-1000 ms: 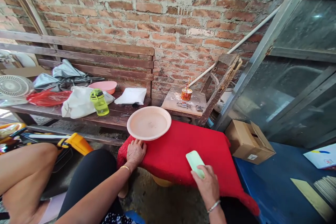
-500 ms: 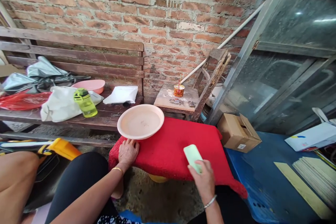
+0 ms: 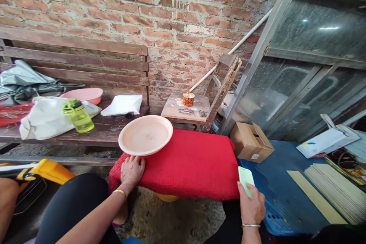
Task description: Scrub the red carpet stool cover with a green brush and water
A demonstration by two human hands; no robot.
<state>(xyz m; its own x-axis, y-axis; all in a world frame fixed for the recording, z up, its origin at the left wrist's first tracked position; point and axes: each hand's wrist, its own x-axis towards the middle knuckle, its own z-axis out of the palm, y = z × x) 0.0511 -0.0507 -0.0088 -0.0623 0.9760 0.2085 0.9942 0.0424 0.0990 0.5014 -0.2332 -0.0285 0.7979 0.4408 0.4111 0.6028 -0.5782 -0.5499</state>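
Note:
A red cloth covers a low rectangular surface in front of me. My left hand rests palm down on the cloth's left front edge, fingers laid out towards the near rim of a pale pink basin. The shallow basin stands on the cloth's back left part. At the cloth's right end, my right hand grips a pale green flat rectangular block. A small hole shows near one corner of the block. Its underside is hidden, so its exact kind is unclear.
A wooden bench on the left bears a green bottle, a white bag and a pink bowl. Behind, a chair holds a small tin and padlocks. Right, a cardboard box sits on a blue surface.
My right hand has moved right with the green block, from over the cloth to its right end. The cloth's drooping right corner no longer shows. My left hand stays on the cloth.

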